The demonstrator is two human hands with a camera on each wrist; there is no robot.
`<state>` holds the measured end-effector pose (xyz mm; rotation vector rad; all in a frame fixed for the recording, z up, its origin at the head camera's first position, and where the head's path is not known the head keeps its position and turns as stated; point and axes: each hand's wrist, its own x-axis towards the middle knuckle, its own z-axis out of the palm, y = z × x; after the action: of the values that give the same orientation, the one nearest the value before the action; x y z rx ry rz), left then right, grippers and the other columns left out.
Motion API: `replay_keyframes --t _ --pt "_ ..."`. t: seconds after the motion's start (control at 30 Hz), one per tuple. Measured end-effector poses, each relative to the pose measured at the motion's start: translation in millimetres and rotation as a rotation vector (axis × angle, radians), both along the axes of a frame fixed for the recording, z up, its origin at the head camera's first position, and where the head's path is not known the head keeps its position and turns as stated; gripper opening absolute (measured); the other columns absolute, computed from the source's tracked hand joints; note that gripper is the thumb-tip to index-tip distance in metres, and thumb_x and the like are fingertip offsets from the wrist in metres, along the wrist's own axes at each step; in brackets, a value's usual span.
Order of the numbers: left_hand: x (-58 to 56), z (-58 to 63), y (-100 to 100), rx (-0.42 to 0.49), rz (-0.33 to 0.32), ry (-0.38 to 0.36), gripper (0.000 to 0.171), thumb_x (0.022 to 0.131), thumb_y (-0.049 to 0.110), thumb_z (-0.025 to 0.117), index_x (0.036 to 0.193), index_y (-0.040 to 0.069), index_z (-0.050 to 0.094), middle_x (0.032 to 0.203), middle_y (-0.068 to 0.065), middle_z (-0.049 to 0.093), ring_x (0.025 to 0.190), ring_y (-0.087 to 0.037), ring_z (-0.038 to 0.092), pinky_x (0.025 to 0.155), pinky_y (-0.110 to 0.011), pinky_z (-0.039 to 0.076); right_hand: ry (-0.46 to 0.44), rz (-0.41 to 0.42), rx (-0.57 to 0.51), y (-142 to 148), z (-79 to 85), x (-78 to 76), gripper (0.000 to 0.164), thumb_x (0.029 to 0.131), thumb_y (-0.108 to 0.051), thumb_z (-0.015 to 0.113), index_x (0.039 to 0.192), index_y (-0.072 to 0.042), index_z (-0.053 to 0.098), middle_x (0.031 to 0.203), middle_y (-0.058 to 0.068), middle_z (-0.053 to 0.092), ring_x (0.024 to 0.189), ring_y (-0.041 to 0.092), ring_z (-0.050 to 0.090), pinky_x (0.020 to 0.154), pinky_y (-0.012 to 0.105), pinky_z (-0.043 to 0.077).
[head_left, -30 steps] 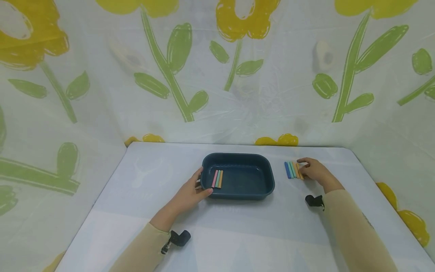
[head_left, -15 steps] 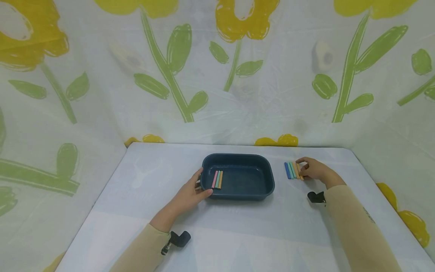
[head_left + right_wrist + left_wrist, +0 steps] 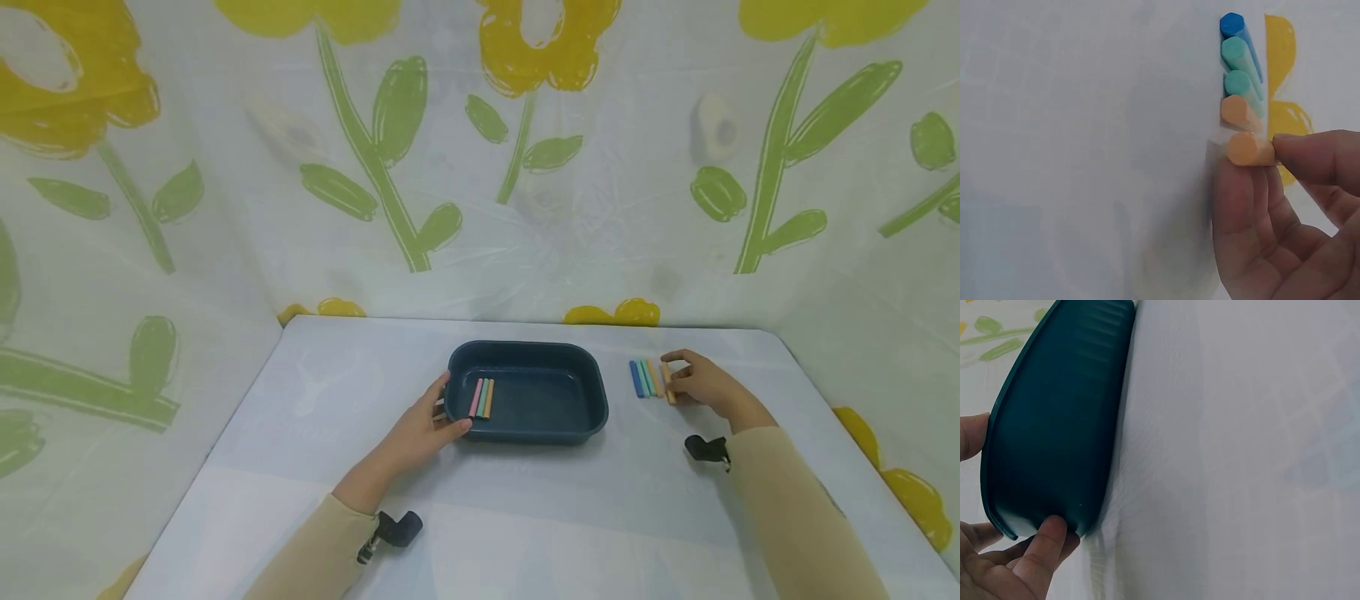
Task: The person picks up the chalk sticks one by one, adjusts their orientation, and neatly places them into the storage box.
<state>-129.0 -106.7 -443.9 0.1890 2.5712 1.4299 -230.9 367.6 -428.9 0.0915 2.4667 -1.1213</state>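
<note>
The left hand (image 3: 417, 427) is gripping the near left corner of the dark teal tray (image 3: 588, 400), thumb on the outside wall, fingers over the rim. Three chalk sticks (image 3: 481, 397), pink, green and orange, are lying side by side inside the tray's left end. Right of the tray, four chalks (image 3: 645, 378) are lying in a row on the white table (image 3: 300, 467). The right hand (image 3: 701, 384) is pinching a short, pale orange chalk stick (image 3: 1249, 149) between thumb and fingers, just beside that row.
</note>
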Motion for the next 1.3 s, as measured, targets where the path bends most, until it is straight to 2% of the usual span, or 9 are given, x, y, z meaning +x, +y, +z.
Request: replay_keyframes --t 0.53,0.73,0.97,1.1,1.3 --pt "0.6 -1.3 0 -0.017 -0.002 -0.004 0.092 0.092 0.037 0.073 0.161 0.015 0.017 0.160 -0.020 0.031 0.134 -0.039 0.049 0.105 -0.048 0.047 0.027 -0.034 -0.257 -15 14.1 27.0 0.066 0.100 -0.005 0.059 0.154 0.004 0.021 0.133 0.032 0.041 0.096 0.021 0.062 0.086 0.037 0.059" --pt "1.1 -1.0 1 -0.001 -0.005 -0.005 0.092 0.092 0.035 0.074 0.161 0.015 0.017 0.160 -0.020 0.031 0.135 -0.039 0.048 0.105 -0.047 0.047 0.043 -0.048 -0.340 -26 16.3 36.4 0.066 0.100 -0.006 0.057 0.154 0.004 0.020 0.131 0.029 0.042 0.096 0.020 0.059 0.086 0.034 0.058" --pt "1.4 -0.5 0 0.008 0.000 -0.013 0.092 0.092 0.034 0.074 0.162 0.016 0.016 0.161 -0.019 0.029 0.135 -0.039 0.048 0.105 -0.047 0.047 0.009 -0.086 -0.460 -43 23.9 43.4 0.068 0.099 -0.010 0.057 0.155 -0.002 0.020 0.135 0.028 0.040 0.094 0.019 0.059 0.084 0.030 0.058" --pt "1.1 0.1 -1 0.007 -0.003 -0.012 0.092 0.092 0.036 0.073 0.162 0.017 0.016 0.161 -0.019 0.028 0.135 -0.038 0.048 0.106 -0.047 0.046 0.004 -0.094 -0.500 -54 31.3 45.1 0.068 0.099 -0.010 0.058 0.155 -0.004 0.021 0.130 0.023 0.041 0.092 0.018 0.057 0.084 0.030 0.058" --pt "0.1 0.9 -1 0.007 -0.011 -0.010 0.092 0.093 0.036 0.073 0.162 0.016 0.015 0.161 -0.019 0.028 0.135 -0.038 0.049 0.106 -0.047 0.046 0.026 -0.059 -0.546 -68 43.7 46.2 0.065 0.099 -0.008 0.058 0.154 -0.005 0.024 0.117 0.015 0.050 0.088 0.017 0.059 0.083 0.031 0.058"
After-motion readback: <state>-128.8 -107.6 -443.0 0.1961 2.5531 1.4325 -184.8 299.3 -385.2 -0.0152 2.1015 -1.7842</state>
